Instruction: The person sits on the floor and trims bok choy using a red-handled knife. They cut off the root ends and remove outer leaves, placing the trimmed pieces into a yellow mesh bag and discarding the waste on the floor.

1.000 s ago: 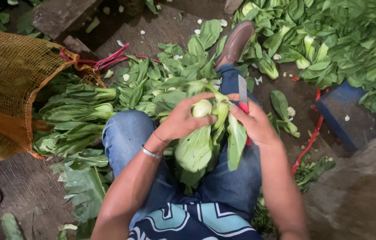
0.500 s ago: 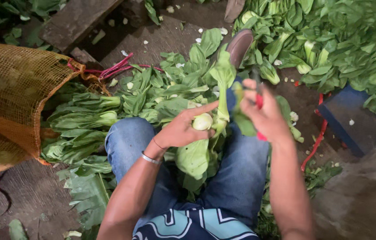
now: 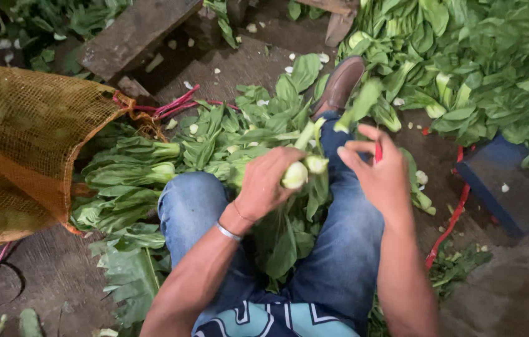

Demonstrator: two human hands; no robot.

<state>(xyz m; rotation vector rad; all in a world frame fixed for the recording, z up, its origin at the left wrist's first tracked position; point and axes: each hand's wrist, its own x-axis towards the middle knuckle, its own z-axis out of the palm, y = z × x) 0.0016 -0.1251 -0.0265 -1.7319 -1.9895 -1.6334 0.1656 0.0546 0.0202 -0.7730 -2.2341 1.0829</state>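
Centrally, lying across a lap in blue jeans (image 3: 192, 209): a leafy green vegetable (image 3: 296, 206), pale cut stem end facing up, long dark leaves drooping down between the knees. Gripping it near the pale base, left hand (image 3: 267, 181), fingers curled snugly around the stalks, silver bracelet (image 3: 228, 232) circling the wrist. Hovering just beside, right hand (image 3: 380, 178), fingers pinching closed on a small red-handled tool (image 3: 378, 151), blade too blurred to make out. Flying loose above that hand, a blurred leaf piece (image 3: 359, 105). Sitting to the left, an orange mesh sack (image 3: 21, 150) with bunched greens (image 3: 130, 181) beside it. Spreading upper right, a big heap of greens (image 3: 483, 68). Pointing ahead, brown shoe (image 3: 339, 84).
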